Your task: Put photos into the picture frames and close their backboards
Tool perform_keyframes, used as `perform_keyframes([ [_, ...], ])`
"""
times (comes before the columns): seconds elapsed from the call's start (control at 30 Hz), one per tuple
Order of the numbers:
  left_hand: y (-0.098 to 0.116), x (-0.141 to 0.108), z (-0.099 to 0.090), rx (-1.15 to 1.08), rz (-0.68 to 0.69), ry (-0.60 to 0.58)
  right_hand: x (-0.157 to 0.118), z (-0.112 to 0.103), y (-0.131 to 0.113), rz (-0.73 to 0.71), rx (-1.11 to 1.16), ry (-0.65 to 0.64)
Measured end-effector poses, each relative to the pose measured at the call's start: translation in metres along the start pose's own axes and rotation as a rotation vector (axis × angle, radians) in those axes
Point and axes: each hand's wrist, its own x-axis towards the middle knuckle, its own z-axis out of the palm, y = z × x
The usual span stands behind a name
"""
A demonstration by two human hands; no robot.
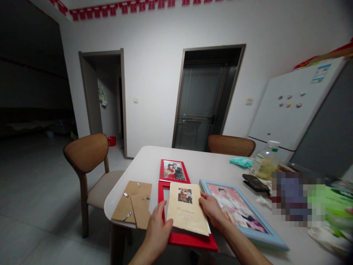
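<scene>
Two hands on one cream card (187, 208) bearing a small photo, lying over a red frame (190, 239) at the near edge of the white table (149, 156). Left hand (158, 228) open, fingertips pressing the card's near left edge and the red rail beneath; right hand (211, 208) loosely curled, thumb and fingers pinching the card's right edge. Thin, light and a little bendable by the look of it, likely to crease if lifted by one corner; best taken at both side edges, as now. Red frame stiff and smooth, probably slippery on the tabletop, and overhanging the near edge slightly.

Just left of the frame, a brown backing board (134, 204) with metal clips, close to the table's left near corner. Beyond, toward the middle, a second small red framed photo (173, 171). Right of the card, almost touching the right hand, a large blue-framed picture (242, 213) along the near edge. Farther right: a dark phone-like thing (255, 182), a plastic bottle (264, 163), a teal cloth (241, 161), green wrapping (335, 206). Two wooden chairs, one (88, 154) at the left side, another (231, 144) at the far edge. Little free room on the right for sliding the card.
</scene>
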Motion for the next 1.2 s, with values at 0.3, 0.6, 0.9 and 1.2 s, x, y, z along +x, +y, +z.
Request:
perform_keyframes([
  [0.3,-0.016,-0.012,0.007,0.485,0.264,-0.191,0.014,0.016,0.006,-0.189,-0.64,-0.001],
  [0.6,-0.008,-0.011,0.005,0.572,0.254,-0.237,0.014,0.013,0.002,-0.258,-1.0,0.056],
  [0.9,-0.015,-0.012,-0.026,0.342,0.202,-0.187,0.003,0.015,0.002,-0.307,-1.176,0.095],
  [1.2,-0.051,0.004,-0.111,0.768,-0.053,-0.107,-0.037,0.097,-0.019,-0.693,-1.047,-0.125],
])
